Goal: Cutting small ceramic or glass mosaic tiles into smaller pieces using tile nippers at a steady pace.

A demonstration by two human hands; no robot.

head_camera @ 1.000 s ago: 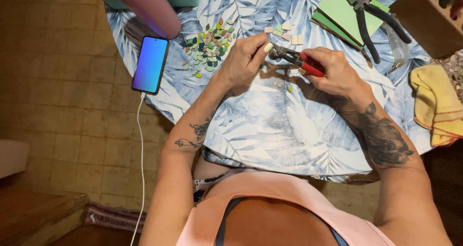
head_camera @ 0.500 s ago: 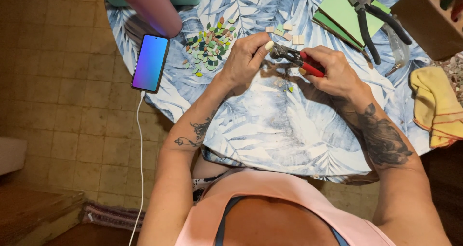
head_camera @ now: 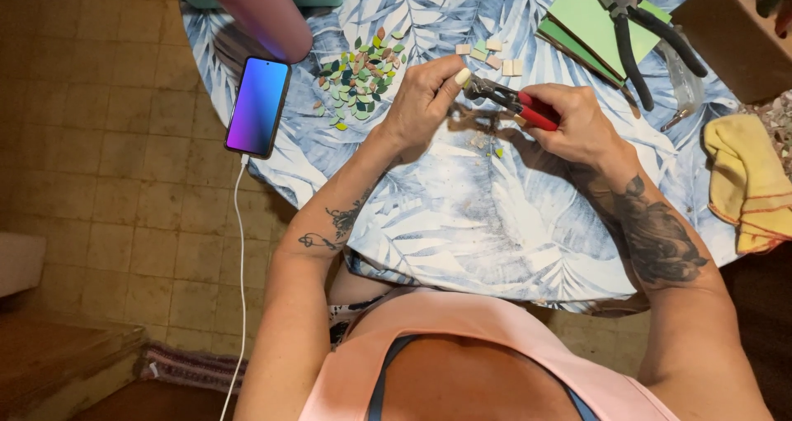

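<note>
Between the two hands, the nippers sit clamped in the right hand, red handles squeezed; the left hand pinches a small tile at their head, as it did a second ago, so the cut is still in hand. Just below lie chips. Left of the grip, the tile pile; beyond, the phone. Far right, black pliers.

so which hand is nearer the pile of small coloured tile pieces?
Left. The left hand sits just right of the tile pile in the image; the right hand, gripping the red-handled nippers, is farther right.
</note>
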